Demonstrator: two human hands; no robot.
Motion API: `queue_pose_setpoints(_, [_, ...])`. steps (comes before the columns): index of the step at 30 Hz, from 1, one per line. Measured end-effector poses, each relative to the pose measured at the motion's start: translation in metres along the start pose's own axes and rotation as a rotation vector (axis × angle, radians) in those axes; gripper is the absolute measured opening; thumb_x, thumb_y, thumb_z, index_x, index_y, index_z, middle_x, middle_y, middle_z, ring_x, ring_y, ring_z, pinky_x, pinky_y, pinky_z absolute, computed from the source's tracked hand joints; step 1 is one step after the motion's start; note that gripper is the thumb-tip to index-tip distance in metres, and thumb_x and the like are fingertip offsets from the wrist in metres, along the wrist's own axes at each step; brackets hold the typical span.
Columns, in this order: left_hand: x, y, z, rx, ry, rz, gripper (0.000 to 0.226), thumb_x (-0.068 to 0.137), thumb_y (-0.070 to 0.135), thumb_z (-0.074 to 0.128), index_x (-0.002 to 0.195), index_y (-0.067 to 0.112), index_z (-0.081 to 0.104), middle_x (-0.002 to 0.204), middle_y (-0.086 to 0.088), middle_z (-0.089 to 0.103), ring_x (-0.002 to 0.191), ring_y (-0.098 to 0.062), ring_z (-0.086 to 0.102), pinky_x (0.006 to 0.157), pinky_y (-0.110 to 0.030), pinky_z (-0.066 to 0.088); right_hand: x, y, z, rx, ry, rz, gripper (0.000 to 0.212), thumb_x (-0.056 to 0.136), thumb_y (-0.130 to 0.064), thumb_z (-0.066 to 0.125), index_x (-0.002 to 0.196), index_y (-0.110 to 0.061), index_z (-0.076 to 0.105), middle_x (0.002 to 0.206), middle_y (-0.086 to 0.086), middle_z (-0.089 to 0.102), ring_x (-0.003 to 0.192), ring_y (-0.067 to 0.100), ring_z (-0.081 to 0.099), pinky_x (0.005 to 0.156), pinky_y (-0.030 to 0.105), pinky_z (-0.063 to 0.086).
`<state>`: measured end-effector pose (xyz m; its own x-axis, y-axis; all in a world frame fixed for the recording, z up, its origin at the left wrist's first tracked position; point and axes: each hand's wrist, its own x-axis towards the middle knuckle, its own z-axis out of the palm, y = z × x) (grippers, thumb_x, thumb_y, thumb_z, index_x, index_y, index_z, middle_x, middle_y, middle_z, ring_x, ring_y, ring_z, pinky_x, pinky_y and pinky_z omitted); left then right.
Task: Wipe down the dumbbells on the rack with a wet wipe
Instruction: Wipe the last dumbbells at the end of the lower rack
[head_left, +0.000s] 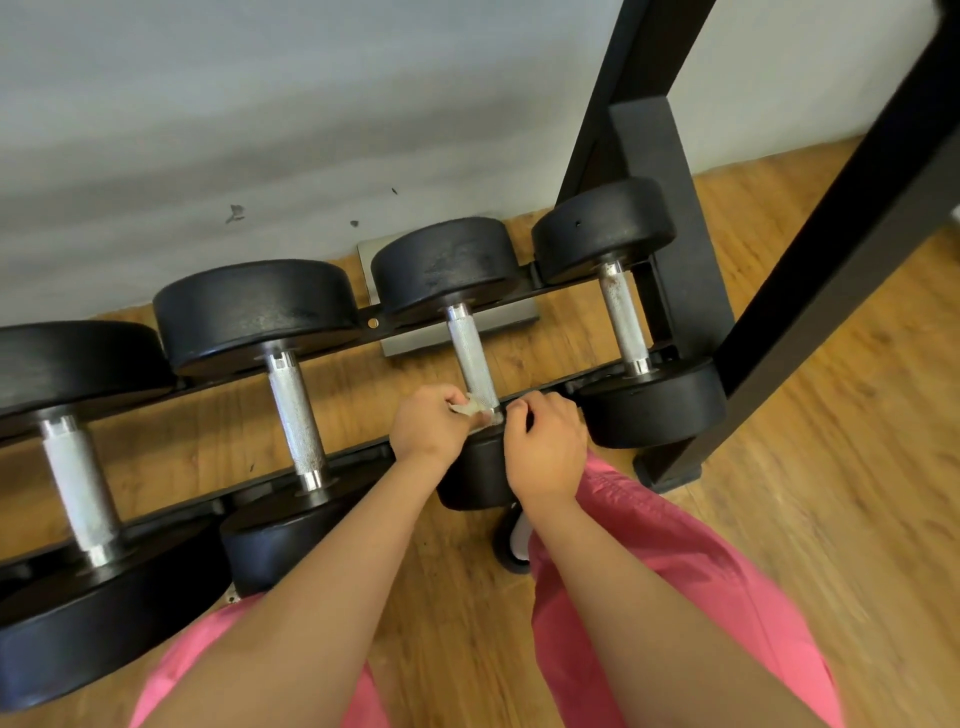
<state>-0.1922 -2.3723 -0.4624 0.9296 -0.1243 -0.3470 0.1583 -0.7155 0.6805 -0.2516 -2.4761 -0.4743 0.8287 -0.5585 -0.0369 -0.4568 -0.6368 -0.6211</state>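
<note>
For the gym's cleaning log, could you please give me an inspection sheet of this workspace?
Surface: black rack rails above a wooden floor.
Job's things: four dumbbells lie on the rack; the wet wipe sits at the near end of the third dumbbell from the left; the rightmost dumbbell has reddish spots on its handle.
Clutter: grey plate on the floor under the rack.
Grippers: left hand pinches the wet wipe; right hand, fingers curled, seems to pinch its other end.
Cables: nothing seen.
Surroundings: scuffed grey wall; black frame posts.
</note>
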Motion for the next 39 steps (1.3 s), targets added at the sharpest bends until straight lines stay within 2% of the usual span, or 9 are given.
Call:
queue_pose_setpoints(4, [-0.013, 0.014, -0.005, -0.318, 0.046, 0.060, 0.020, 0.083, 0.032, 0.075, 0.072, 0.018, 0.066, 0.074, 0.002, 0.064, 0.072, -0.016, 0.060, 0.065, -0.034, 0.048, 0.008, 0.000, -0.010, 0.044, -0.148, -0.030, 0.045, 0.094, -0.045, 0.033, 0.102, -0.017, 0.068, 0.093, 0.002, 0.065, 0.100, 0.024, 0.057, 0.094, 0.040, 0.040])
queue_pose_setpoints(8, [-0.017, 0.045, -0.017, -0.459, 0.070, 0.208, 0.015, 0.088, 0.024, 0.069, 0.098, 0.013, 0.072, 0.091, 0.001, 0.071, 0.087, -0.012, 0.065, 0.078, -0.035, 0.055, 0.031, -0.020, -0.051, 0.617, -0.303, -0.053, 0.017, 0.098, -0.014, 0.052, 0.098, -0.016, 0.068, 0.090, 0.001, 0.069, 0.081, 0.015, 0.065, 0.073, 0.029, 0.053])
queue_pose_setpoints(12, [-0.014, 0.049, -0.013, -0.428, 0.076, 0.240, 0.016, 0.086, 0.036, 0.071, 0.098, 0.026, 0.067, 0.102, 0.006, 0.063, 0.091, -0.009, 0.060, 0.077, -0.023, 0.049, 0.061, -0.022, -0.080, 0.670, -0.278, -0.060, 0.014, 0.091, 0.000, 0.058, 0.091, -0.009, 0.068, 0.078, 0.005, 0.067, 0.064, 0.009, 0.061, 0.060, 0.022, 0.050])
queue_pose_setpoints(22, [-0.025, 0.012, 0.046, 0.033, 0.365, 0.331, 0.024, 0.092, 0.035, 0.045, 0.077, 0.024, 0.059, 0.066, 0.009, 0.059, 0.059, -0.016, 0.057, 0.047, -0.026, 0.037, 0.190, -0.041, -0.099, 0.098, 0.207, -0.384, 0.022, 0.093, -0.005, 0.055, 0.109, -0.012, 0.067, 0.107, 0.001, 0.060, 0.094, 0.009, 0.055, 0.074, 0.004, 0.038])
queue_pose_setpoints(26, [-0.025, 0.009, 0.046, 0.031, 0.377, 0.338, 0.028, 0.087, 0.037, 0.037, 0.075, 0.023, 0.059, 0.065, 0.008, 0.059, 0.058, -0.017, 0.057, 0.046, -0.026, 0.039, 0.203, -0.039, -0.078, -0.334, 0.105, -0.551, 0.026, 0.087, 0.001, 0.061, 0.112, -0.003, 0.067, 0.120, 0.014, 0.055, 0.114, 0.027, 0.049, 0.089, 0.029, 0.048])
queue_pose_setpoints(28, [-0.025, 0.010, 0.046, 0.034, 0.372, 0.327, 0.029, 0.086, 0.037, 0.036, 0.075, 0.023, 0.058, 0.064, 0.008, 0.058, 0.059, -0.017, 0.057, 0.047, -0.026, 0.038, 0.189, -0.031, -0.067, -0.486, -0.011, -0.731, 0.022, 0.079, 0.005, 0.068, 0.101, 0.003, 0.068, 0.112, 0.018, 0.058, 0.108, 0.034, 0.052, 0.070, 0.036, 0.052])
queue_pose_setpoints(31, [-0.024, 0.009, 0.046, 0.037, 0.390, 0.338, 0.025, 0.086, 0.034, 0.039, 0.073, 0.023, 0.058, 0.063, 0.008, 0.057, 0.058, -0.016, 0.056, 0.048, -0.023, 0.032, 0.189, -0.017, -0.066, -0.496, -0.005, -0.870, 0.021, 0.067, 0.011, 0.074, 0.086, 0.008, 0.068, 0.098, 0.022, 0.061, 0.096, 0.036, 0.055, 0.051, 0.030, 0.047])
queue_pose_setpoints(35, [-0.023, 0.009, 0.048, 0.059, 0.391, 0.343, 0.026, 0.085, 0.035, 0.038, 0.073, 0.023, 0.058, 0.062, 0.008, 0.057, 0.058, -0.015, 0.055, 0.047, -0.023, 0.032, 0.209, -0.031, -0.079, -0.218, 0.225, -0.562, 0.021, 0.084, 0.009, 0.057, 0.099, 0.001, 0.069, 0.110, 0.021, 0.057, 0.104, 0.034, 0.052, 0.082, 0.039, 0.045])
queue_pose_setpoints(39, [-0.025, 0.010, 0.047, 0.054, 0.373, 0.319, 0.024, 0.087, 0.032, 0.040, 0.074, 0.022, 0.058, 0.063, 0.008, 0.058, 0.059, -0.014, 0.056, 0.046, -0.025, 0.037, 0.200, -0.015, -0.080, -0.354, 0.051, -0.760, 0.016, 0.081, 0.009, 0.062, 0.093, 0.002, 0.071, 0.106, 0.020, 0.060, 0.102, 0.036, 0.054, 0.082, 0.035, 0.049])
